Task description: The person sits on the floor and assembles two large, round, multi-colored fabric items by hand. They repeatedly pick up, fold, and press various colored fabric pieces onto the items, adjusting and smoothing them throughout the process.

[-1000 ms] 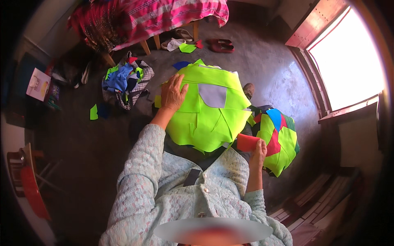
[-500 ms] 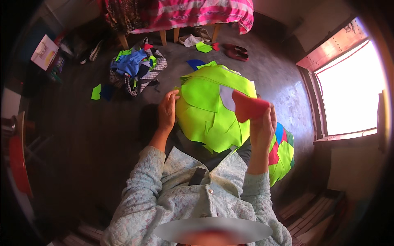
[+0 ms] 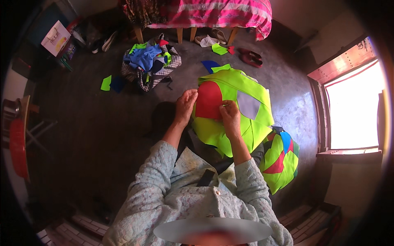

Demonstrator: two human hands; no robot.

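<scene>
A red piece of cloth (image 3: 208, 100) with a rounded top lies spread over a large bundle of neon yellow-green fabric (image 3: 209, 133) in front of me. My left hand (image 3: 186, 107) pinches the red cloth's left edge. At its right edge, my right hand (image 3: 230, 117) grips it between thumb and fingers. A grey cloth piece (image 3: 248, 105) rests on the bundle to the right of my right hand. Yellow-green and blue cloth pieces (image 3: 210, 66) stick out at the bundle's far side.
Right of the bundle sits a second patchwork bundle (image 3: 283, 164). A checked bag (image 3: 174, 61) full of cloth scraps stands on the floor ahead. Loose scraps (image 3: 106, 83) lie left of it. Dark red shoes (image 3: 250, 57) are near a bed with a pink cover (image 3: 221, 14). A bright window (image 3: 353, 106) is at right.
My right hand has brought the red cloth leftward and down onto the yellow-green bundle. My left hand now holds its left edge. The view has shifted slightly.
</scene>
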